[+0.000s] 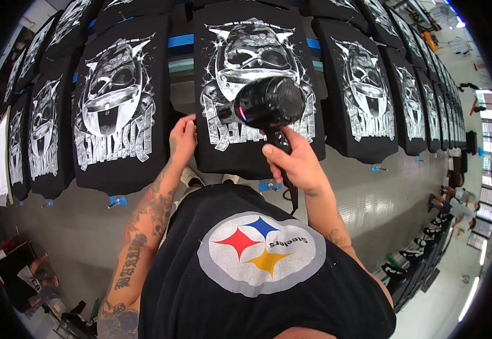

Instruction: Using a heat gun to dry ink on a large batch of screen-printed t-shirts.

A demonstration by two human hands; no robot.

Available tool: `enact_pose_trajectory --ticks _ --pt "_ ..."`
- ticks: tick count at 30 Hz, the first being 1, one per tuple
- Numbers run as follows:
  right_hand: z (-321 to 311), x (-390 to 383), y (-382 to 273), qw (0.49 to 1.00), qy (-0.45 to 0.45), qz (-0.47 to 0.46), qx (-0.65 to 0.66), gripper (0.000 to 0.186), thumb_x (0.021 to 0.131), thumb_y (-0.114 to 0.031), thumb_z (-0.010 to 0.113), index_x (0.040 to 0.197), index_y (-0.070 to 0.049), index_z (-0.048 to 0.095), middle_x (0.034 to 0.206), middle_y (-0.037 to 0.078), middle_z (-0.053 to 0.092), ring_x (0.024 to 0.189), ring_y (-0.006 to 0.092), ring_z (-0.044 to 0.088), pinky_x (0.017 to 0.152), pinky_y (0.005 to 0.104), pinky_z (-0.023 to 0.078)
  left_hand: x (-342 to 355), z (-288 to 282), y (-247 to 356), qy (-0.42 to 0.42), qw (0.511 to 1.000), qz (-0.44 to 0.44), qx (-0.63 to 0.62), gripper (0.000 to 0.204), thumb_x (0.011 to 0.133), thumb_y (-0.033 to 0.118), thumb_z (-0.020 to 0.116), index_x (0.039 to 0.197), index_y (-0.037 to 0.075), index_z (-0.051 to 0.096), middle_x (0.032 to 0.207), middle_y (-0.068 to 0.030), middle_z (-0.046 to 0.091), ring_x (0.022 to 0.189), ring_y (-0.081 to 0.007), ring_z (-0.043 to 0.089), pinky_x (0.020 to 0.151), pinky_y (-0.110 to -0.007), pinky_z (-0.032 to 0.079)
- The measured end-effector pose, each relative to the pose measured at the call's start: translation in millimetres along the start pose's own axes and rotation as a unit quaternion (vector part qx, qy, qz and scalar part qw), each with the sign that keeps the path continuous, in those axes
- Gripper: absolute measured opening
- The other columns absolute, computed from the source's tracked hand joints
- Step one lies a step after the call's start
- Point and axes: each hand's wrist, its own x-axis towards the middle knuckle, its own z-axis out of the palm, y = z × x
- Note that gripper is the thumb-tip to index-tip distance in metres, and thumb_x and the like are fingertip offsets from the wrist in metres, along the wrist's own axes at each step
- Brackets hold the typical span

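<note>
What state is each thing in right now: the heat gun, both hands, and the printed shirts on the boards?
Heat gun: held up, nozzle toward the middle shirt's print.
Right hand: closed on the gun's handle.
Left hand: resting on the middle shirt's left edge.
Middle shirt: stretched flat, printed.
Neighbouring shirts: flat, printed, untouched.

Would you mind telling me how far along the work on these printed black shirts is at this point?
Done: every black shirt in the row already carries its silver-white print, including the left neighbour shirt. In hand: the right hand points a black heat gun at the centre shirt, while the left hand rests on its left edge. Left: which shirts have been heated cannot be told.
</note>
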Motion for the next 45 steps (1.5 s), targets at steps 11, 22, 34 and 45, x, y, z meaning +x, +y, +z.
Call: enact_pose_trajectory --ticks 11,22,34,45 --pt "-47.9 17.6 -12.3 0.986 0.143 -0.088 -0.005 0.055 0.094 -0.016 0.076 0.139 0.003 0.05 0.075 0.001 0.061 0.049 0.0077 0.052 0.044 0.0252 0.044 -78.4 2.3 0.9 0.086 0.987 0.077 0.111 0.019 0.104 0.016 0.06 0.114 0.004 0.07 0.09 0.0014 0.066 0.08 -0.0068 0.056 0.073 -0.024 0.048" --pt "11.5 -60.6 20.7 0.999 -0.007 0.015 0.033 0.071 0.094 -0.026 0.078 0.148 0.006 0.045 0.073 0.002 0.06 0.052 0.0072 0.055 0.046 0.024 0.045 -25.9 9.4 46.8 0.015 0.931 0.269 0.245 0.02 0.098 0.014 0.063 0.113 0.002 0.068 0.108 -0.0134 0.062 0.099 -0.0277 0.063 0.086 -0.039 0.051" --pt "-49.3 -116.4 55.3 0.953 0.266 -0.085 0.119 0.041 0.095 -0.016 0.076 0.128 -0.001 0.056 0.076 0.0 0.06 0.05 0.0059 0.05 0.044 0.0248 0.043 -9.9 126.7 48.6 -0.13 0.761 0.328 0.545 0.075 0.099 0.051 0.06 0.154 0.002 0.043 0.164 -0.0211 0.033 0.154 -0.0365 0.028 0.123 -0.059 0.018" --pt "-232.4 -165.6 59.8 0.919 0.388 -0.071 0.019 0.038 0.094 -0.018 0.076 0.124 -0.004 0.058 0.071 -0.002 0.057 0.051 0.006 0.05 0.047 0.0251 0.044 -66.7 260.6 39.8 -0.107 0.75 0.311 0.574 0.077 0.101 0.055 0.054 0.157 0.004 0.039 0.166 -0.0208 0.03 0.155 -0.0375 0.025 0.123 -0.061 0.017"
